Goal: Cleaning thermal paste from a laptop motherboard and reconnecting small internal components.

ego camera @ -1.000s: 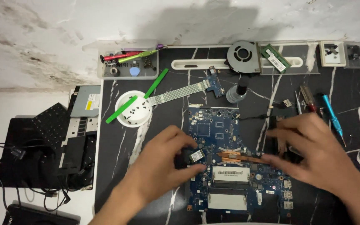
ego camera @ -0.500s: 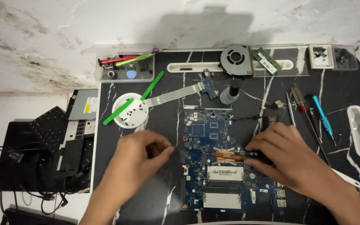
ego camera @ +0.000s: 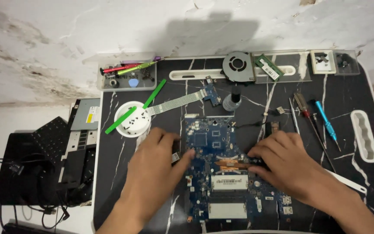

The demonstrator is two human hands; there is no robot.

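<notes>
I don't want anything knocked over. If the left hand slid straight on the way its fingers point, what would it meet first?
Probably the blue circuit board: the left hand points up and right, its fingertips already at the board's left edge. Height above it is unclear.

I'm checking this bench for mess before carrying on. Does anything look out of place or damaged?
Mostly the wall: its paint is stained and flaking behind the mat. On the mat, nothing is spilled or broken; both hands, left and right, rest on the blue board.

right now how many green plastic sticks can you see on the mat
2. One green stick lies across the white round dish; the other green stick lies just above the dish, toward the parts tray. More could be hidden under the hands.
</notes>
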